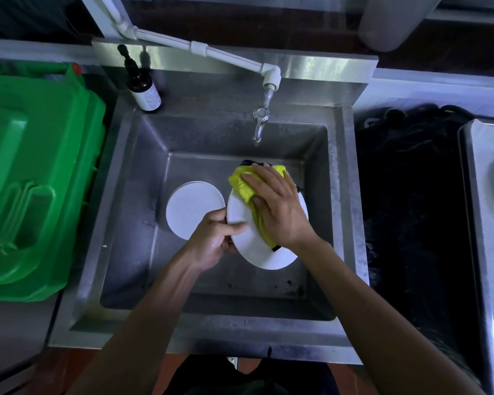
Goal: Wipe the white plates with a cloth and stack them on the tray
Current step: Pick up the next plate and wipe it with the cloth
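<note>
I am holding a white plate point(241, 212) tilted over the sink point(131, 178), its face turned up toward me. My left hand point(214, 240) is gripping the plate's left rim, fingers point(234, 230) curled over the edge with the thumb on the face. My right hand point(277, 206) is lying flat on the yellow cloth point(243, 186), fingers spread and pressing it onto the upper half of the plate. A stack of plates point(191, 209) is sitting on the sink floor just left of the held one. The tap point(260, 125) is hanging over the back of the basin, a dark bottle point(143, 86) is standing on the rear ledge, a green bin point(32, 178) is sitting to the left, and the tray point(479, 195) is lying at the far right.
</note>
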